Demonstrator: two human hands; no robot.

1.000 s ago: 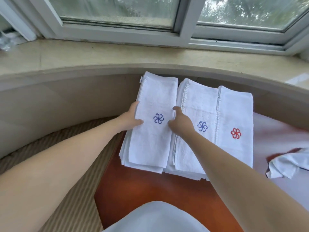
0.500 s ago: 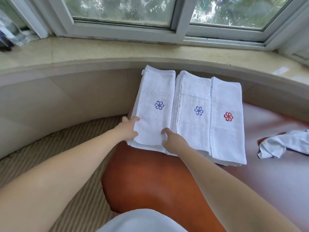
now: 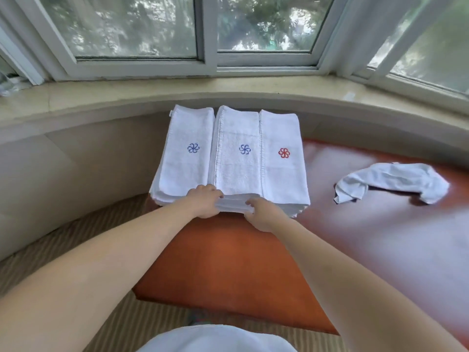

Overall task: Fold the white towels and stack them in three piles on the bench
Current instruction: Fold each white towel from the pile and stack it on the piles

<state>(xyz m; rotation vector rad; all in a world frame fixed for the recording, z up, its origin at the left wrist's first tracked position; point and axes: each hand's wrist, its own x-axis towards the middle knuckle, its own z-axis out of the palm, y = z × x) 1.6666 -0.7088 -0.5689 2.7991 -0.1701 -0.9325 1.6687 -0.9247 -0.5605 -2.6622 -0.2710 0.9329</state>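
Both hands, left hand (image 3: 204,200) and right hand (image 3: 262,214), curl their fingers on the near edge of the middle stack of folded white towels (image 3: 237,161), on the glossy orange-brown counter (image 3: 223,262). To square it well, press the layers evenly flush with the neighbouring stacks. One crumpled white towel (image 3: 390,181) lies well apart, unfolded.

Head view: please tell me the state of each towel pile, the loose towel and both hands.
Left pile: folded, stacked.
Middle pile: folded, stacked, near edge held.
Right pile: folded, stacked.
Loose towel: crumpled, unfolded, on the bench.
Left hand: grips middle pile's near edge.
Right hand: grips the same edge.
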